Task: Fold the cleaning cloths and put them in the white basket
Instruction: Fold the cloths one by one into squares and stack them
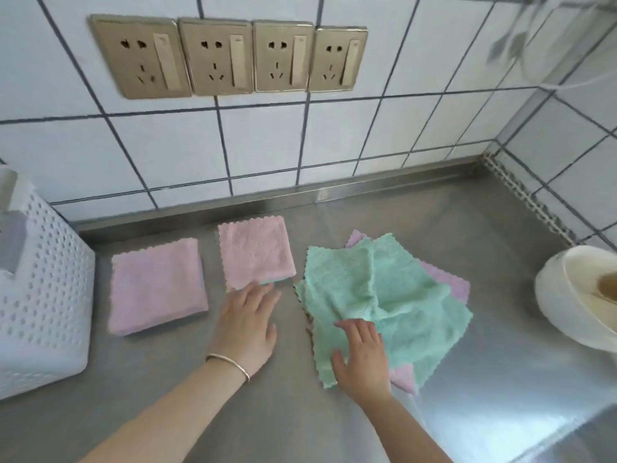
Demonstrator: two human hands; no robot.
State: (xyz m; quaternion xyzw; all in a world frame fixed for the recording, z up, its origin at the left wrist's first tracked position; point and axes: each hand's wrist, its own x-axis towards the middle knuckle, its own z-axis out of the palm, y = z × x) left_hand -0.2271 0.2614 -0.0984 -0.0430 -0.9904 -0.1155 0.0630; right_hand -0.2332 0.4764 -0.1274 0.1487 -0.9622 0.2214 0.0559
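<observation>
Showing no legible writing: cloths [384, 295].

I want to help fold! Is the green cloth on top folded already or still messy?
Still messy. The green cloth lies spread and rumpled over the pile, under the right hand.

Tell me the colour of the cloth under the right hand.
Mint green cloth, seen in the head view.

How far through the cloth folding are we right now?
Done: two pink folded cloths lie on the counter. In hand: the left hand touches the second; the right hand rests on the unfolded green-and-pink pile. Left: fold that pile, move everything into the white basket.
</observation>
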